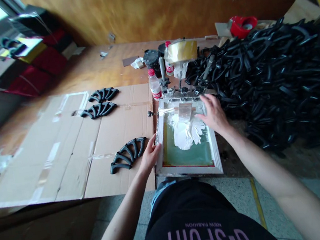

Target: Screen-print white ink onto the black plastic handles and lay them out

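A small screen-printing frame (217,159) with green mesh and a smear of white ink (186,134) lies on the table in front of me. My left hand (150,154) grips the frame's left edge. My right hand (214,114) rests on the upper right part of the screen, fingers bent beside a small squeegee (185,112) lying in the ink. A fanned set of black curved plastic parts (127,154) lies on cardboard just left of my left hand.
A large heap of black plastic parts (280,78) fills the right side. Two more fanned sets (101,102) lie on the cardboard sheet (62,150). Bottles (154,84), a tape roll (181,50) and jars stand behind the frame. Stacked red and black boxes (34,62) sit at far left.
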A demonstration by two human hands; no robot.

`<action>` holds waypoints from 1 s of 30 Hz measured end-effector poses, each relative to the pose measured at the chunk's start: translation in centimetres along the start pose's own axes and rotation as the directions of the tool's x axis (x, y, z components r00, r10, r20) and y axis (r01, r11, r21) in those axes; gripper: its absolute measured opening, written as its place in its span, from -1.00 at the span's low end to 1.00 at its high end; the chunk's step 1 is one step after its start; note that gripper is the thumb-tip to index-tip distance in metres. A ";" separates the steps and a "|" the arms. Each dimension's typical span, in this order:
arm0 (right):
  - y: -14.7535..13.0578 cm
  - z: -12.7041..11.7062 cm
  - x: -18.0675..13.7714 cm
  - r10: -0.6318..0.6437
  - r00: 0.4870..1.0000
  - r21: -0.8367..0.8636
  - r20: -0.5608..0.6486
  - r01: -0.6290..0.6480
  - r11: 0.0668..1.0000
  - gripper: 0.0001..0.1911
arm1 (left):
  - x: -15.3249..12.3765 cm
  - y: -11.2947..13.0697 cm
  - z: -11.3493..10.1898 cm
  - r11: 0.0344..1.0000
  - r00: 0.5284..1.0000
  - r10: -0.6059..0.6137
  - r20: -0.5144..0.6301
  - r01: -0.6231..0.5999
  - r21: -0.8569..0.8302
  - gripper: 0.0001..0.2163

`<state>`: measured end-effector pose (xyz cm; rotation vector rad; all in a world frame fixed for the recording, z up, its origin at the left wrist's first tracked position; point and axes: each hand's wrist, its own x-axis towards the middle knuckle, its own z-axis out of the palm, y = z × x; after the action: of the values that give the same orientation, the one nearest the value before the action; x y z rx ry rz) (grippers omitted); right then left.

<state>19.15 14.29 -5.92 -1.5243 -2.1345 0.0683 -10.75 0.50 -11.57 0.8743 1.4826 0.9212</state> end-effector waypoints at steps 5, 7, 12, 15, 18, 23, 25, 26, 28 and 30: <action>-5.6 2.6 0.5 -0.138 0.920 -0.021 0.367 0.156 0.987 -0.79 | 1.5 -2.2 0.3 0.996 0.999 -0.030 -0.026 0.032 0.086 -0.32; -5.8 2.5 -1.8 -0.216 0.870 -0.008 0.442 0.245 0.969 -0.88 | 1.4 -2.1 0.3 0.996 0.999 -0.045 -0.016 0.046 0.079 -0.34; -4.3 0.0 -5.3 -0.553 0.648 0.224 0.523 0.522 0.823 -0.79 | 0.9 -1.7 0.4 0.994 0.998 -0.049 -0.041 0.053 0.093 -0.36; -4.4 0.0 -4.8 -0.513 0.714 0.208 0.477 0.475 0.855 -0.86 | 0.6 -1.2 0.5 0.995 0.997 -0.062 -0.042 0.065 0.076 -0.37; -4.8 1.1 -5.5 -0.469 0.820 0.133 0.328 0.451 0.883 -0.80 | 0.4 -0.7 0.5 0.997 0.997 -0.069 -0.038 0.071 0.042 -0.36; -4.6 1.1 -7.3 -0.539 0.771 0.217 0.339 0.493 0.843 -0.80 | 0.3 -0.7 0.5 0.997 0.996 -0.069 -0.057 0.071 0.032 -0.36; -4.8 0.7 -5.7 -0.470 0.817 0.205 0.334 0.424 0.882 -0.83 | 0.2 -0.3 0.4 0.997 0.996 -0.069 -0.049 0.070 0.033 -0.34; -5.0 0.5 -4.4 -0.418 0.851 0.187 0.317 0.376 0.908 -0.79 | 0.0 0.1 0.3 0.997 0.997 -0.060 -0.047 0.061 0.037 -0.32; -5.4 0.1 -1.1 -0.303 0.914 0.138 0.268 0.275 0.952 -0.60 | -0.8 1.8 0.0 0.998 0.998 -0.026 -0.051 0.028 0.051 -0.30; -5.0 -0.7 2.3 -0.197 0.957 0.072 0.214 0.186 0.980 -0.42 | -1.6 4.2 -0.2 0.999 0.998 0.016 -0.061 -0.013 0.049 -0.33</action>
<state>14.58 14.31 -2.78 -1.3260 -2.4253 0.2326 -10.72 0.74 -7.08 0.9003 1.5585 0.9335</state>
